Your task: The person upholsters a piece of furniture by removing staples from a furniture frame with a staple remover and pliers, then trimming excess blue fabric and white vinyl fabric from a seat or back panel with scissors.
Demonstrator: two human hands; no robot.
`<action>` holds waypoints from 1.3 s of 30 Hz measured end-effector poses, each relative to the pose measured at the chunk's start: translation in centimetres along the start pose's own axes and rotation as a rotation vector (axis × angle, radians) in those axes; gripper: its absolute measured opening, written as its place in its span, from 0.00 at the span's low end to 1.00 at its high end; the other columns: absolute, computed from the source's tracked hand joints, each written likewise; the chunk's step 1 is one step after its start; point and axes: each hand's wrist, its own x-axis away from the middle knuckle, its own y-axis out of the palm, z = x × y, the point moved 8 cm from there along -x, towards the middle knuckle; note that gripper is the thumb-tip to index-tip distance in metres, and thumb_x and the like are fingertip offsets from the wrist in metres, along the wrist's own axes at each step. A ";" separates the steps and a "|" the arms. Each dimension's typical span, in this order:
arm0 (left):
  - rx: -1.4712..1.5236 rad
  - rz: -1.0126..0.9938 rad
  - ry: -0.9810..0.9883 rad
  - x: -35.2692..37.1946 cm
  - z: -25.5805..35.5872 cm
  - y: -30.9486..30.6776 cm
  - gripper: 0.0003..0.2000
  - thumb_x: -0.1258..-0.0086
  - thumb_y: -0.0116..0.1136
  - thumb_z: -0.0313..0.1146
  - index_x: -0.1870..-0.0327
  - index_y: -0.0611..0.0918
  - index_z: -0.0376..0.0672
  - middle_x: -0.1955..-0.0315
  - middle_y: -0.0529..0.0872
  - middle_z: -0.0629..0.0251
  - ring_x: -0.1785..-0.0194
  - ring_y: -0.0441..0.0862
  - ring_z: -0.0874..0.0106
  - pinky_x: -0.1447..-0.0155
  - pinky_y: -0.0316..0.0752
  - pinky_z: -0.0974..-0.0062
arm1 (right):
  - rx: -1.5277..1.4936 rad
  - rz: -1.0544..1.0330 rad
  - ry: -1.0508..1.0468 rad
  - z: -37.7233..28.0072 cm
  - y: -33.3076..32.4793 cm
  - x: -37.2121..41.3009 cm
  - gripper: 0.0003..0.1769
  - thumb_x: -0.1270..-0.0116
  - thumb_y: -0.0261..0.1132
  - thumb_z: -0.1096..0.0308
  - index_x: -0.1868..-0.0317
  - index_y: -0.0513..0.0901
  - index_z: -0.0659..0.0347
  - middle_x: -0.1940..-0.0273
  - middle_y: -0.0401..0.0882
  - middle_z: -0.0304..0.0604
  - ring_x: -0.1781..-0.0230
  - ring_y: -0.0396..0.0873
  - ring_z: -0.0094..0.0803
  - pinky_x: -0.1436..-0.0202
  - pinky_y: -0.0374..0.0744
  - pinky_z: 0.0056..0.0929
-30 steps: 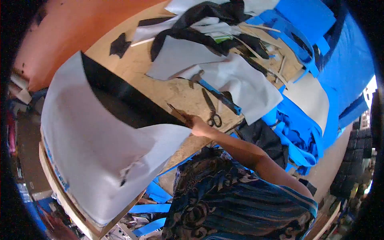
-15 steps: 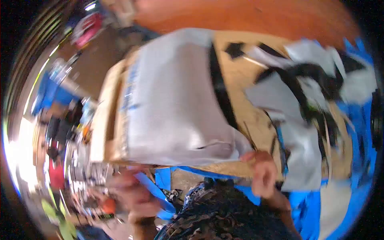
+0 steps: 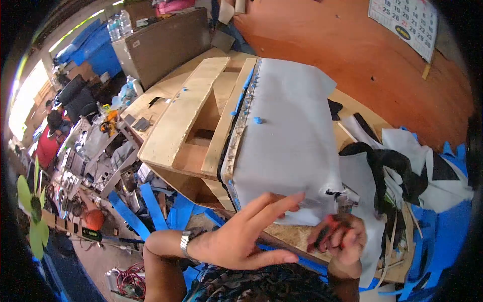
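Observation:
A wooden frame [image 3: 188, 113] with openings lies on the work table, its right part covered by grey-white sheet material [image 3: 297, 116]. Staples or tacks run along the sheet's left edge, and a small blue piece [image 3: 258, 120] rests on top. My left hand [image 3: 251, 234] is open, fingers spread, at the near edge of the covered part. My right hand [image 3: 344, 239] is closed around a red and black tool [image 3: 327, 232], whose metallic end is beside the covered part's near right corner. The tool's type is partly hidden by my fingers.
Grey and black scraps [image 3: 392, 166] lie at the right, beside blue sheeting [image 3: 432, 241]. A calendar [image 3: 405, 25] hangs on the orange wall. Cluttered shelves, water bottles [image 3: 119, 25] and a green fan [image 3: 34, 211] are at the left. A person in red is in the left background.
The view has shifted, showing more of the wooden frame. My right hand has let go of the sheet's corner and now holds the red and black tool. My left hand has moved right, fingers spread.

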 end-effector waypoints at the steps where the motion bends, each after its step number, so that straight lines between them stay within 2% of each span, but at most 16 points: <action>1: 0.096 -0.066 -0.045 -0.1 -0.5 -0.5 0.25 0.37 0.74 0.44 0.44 0.85 0.39 0.49 0.82 0.55 0.47 0.81 0.62 0.46 0.75 0.64 | -0.017 -0.006 0.041 1.1 1.0 -0.4 0.26 0.28 0.64 0.46 0.56 0.75 0.66 0.61 0.83 0.55 0.66 0.83 0.39 0.59 0.83 0.40; 4: 0.278 -0.187 -0.019 0.4 -2.1 -2.0 0.18 0.34 0.72 0.39 0.49 0.86 0.37 0.56 0.86 0.55 0.55 0.85 0.64 0.51 0.78 0.66 | -0.092 -0.007 0.119 4.1 4.2 -2.2 0.25 0.31 0.69 0.49 0.53 0.76 0.66 0.56 0.82 0.53 0.60 0.83 0.36 0.56 0.83 0.38; 6: 0.273 -0.106 0.008 0.1 -2.2 -4.7 0.13 0.33 0.71 0.36 0.54 0.87 0.38 0.62 0.88 0.57 0.59 0.86 0.65 0.54 0.79 0.66 | 0.256 0.149 -0.362 2.5 5.4 -3.8 0.23 0.33 0.72 0.53 0.55 0.77 0.65 0.53 0.79 0.54 0.56 0.82 0.39 0.56 0.83 0.37; 8: 0.295 -0.036 -0.029 0.2 -2.6 -7.4 0.13 0.34 0.72 0.37 0.54 0.88 0.38 0.63 0.88 0.57 0.60 0.86 0.64 0.53 0.79 0.65 | 0.731 0.146 -0.585 0.8 8.4 -4.6 0.21 0.36 0.73 0.56 0.56 0.77 0.64 0.50 0.77 0.56 0.52 0.81 0.43 0.56 0.83 0.37; 10: 0.050 -0.211 0.034 -0.6 -2.2 -9.2 0.26 0.38 0.74 0.43 0.42 0.82 0.37 0.55 0.86 0.53 0.54 0.85 0.60 0.48 0.80 0.65 | 1.305 -0.042 -0.507 -0.2 11.8 -6.1 0.19 0.38 0.73 0.59 0.58 0.77 0.63 0.48 0.75 0.58 0.49 0.80 0.48 0.55 0.83 0.38; 12: -0.262 -0.314 0.104 -1.3 -0.7 -10.8 0.35 0.39 0.74 0.49 0.35 0.77 0.36 0.51 0.84 0.51 0.50 0.84 0.58 0.45 0.79 0.65 | 1.542 0.057 -0.461 -1.6 12.2 -7.2 0.18 0.45 0.71 0.65 0.59 0.78 0.64 0.51 0.75 0.57 0.53 0.79 0.53 0.52 0.82 0.44; 13: -0.560 -0.371 0.095 -1.4 -0.8 -11.5 0.46 0.41 0.69 0.61 0.30 0.70 0.34 0.41 0.77 0.47 0.42 0.79 0.52 0.38 0.75 0.58 | 1.653 0.121 -0.468 -3.3 11.9 -8.3 0.18 0.46 0.71 0.65 0.59 0.78 0.64 0.51 0.75 0.55 0.53 0.79 0.53 0.52 0.81 0.45; 16: -0.744 -0.391 0.366 -0.9 -3.8 -12.9 0.49 0.42 0.63 0.68 0.30 0.69 0.33 0.36 0.71 0.45 0.38 0.74 0.48 0.35 0.70 0.50 | 1.962 0.233 -0.435 -6.7 9.2 -12.7 0.16 0.47 0.67 0.71 0.57 0.79 0.63 0.49 0.76 0.51 0.52 0.78 0.53 0.49 0.80 0.46; 17: -0.758 -0.438 0.379 -0.9 -4.7 -12.8 0.49 0.42 0.62 0.69 0.31 0.70 0.33 0.33 0.68 0.45 0.35 0.71 0.46 0.34 0.68 0.46 | 1.967 0.128 -0.324 -6.2 7.6 -14.4 0.15 0.46 0.66 0.71 0.56 0.79 0.62 0.47 0.76 0.50 0.50 0.77 0.52 0.47 0.79 0.46; 19: -0.708 -0.497 0.405 -1.4 -4.3 -12.8 0.48 0.42 0.62 0.69 0.32 0.70 0.33 0.34 0.69 0.46 0.35 0.71 0.47 0.33 0.68 0.47 | 1.950 -0.089 -0.106 -4.6 4.7 -16.7 0.15 0.43 0.64 0.72 0.54 0.81 0.60 0.44 0.75 0.48 0.46 0.76 0.50 0.41 0.76 0.46; 25: -0.641 -0.558 0.402 -2.8 -4.9 -13.0 0.44 0.40 0.64 0.66 0.33 0.73 0.35 0.34 0.71 0.52 0.34 0.71 0.51 0.31 0.67 0.49 | 2.303 -0.348 -0.285 -3.7 5.4 -19.1 0.15 0.32 0.58 0.67 0.48 0.83 0.56 0.33 0.72 0.44 0.33 0.68 0.44 0.30 0.66 0.45; 28: -0.610 -0.561 0.393 -3.0 -5.3 -13.2 0.43 0.39 0.65 0.64 0.33 0.73 0.37 0.34 0.71 0.53 0.34 0.71 0.51 0.30 0.67 0.49 | 2.360 -0.385 -0.328 -3.7 6.4 -19.8 0.15 0.31 0.57 0.64 0.49 0.84 0.56 0.29 0.69 0.43 0.32 0.68 0.45 0.31 0.67 0.44; 32: -0.570 -0.547 0.383 -2.9 -5.6 -13.2 0.43 0.39 0.66 0.64 0.31 0.73 0.39 0.33 0.71 0.53 0.33 0.71 0.51 0.30 0.67 0.49 | 2.390 -0.429 -0.415 -2.8 7.0 -20.6 0.14 0.32 0.57 0.63 0.52 0.84 0.57 0.34 0.73 0.44 0.36 0.71 0.44 0.34 0.70 0.43; 34: -0.574 -0.568 0.368 -2.9 -5.6 -13.3 0.42 0.39 0.65 0.63 0.31 0.73 0.39 0.33 0.70 0.53 0.33 0.71 0.51 0.30 0.67 0.49 | 2.404 -0.450 -0.363 -2.7 7.7 -20.9 0.13 0.31 0.57 0.63 0.54 0.84 0.57 0.37 0.75 0.43 0.39 0.73 0.44 0.38 0.73 0.43; 37: -0.564 -0.566 0.362 -2.9 -5.8 -13.3 0.41 0.38 0.65 0.62 0.31 0.73 0.39 0.33 0.70 0.54 0.33 0.71 0.51 0.31 0.67 0.48 | 2.258 -0.527 -0.052 -1.9 6.2 -21.2 0.10 0.33 0.58 0.64 0.56 0.83 0.57 0.41 0.78 0.43 0.46 0.76 0.42 0.45 0.78 0.39; 39: -0.561 -0.560 0.362 -2.8 -5.9 -13.1 0.41 0.37 0.64 0.62 0.31 0.72 0.40 0.33 0.70 0.54 0.33 0.71 0.51 0.31 0.67 0.48 | 2.107 -0.574 -0.083 -1.7 5.7 -21.5 0.08 0.36 0.61 0.66 0.59 0.83 0.56 0.47 0.81 0.43 0.53 0.79 0.41 0.51 0.79 0.38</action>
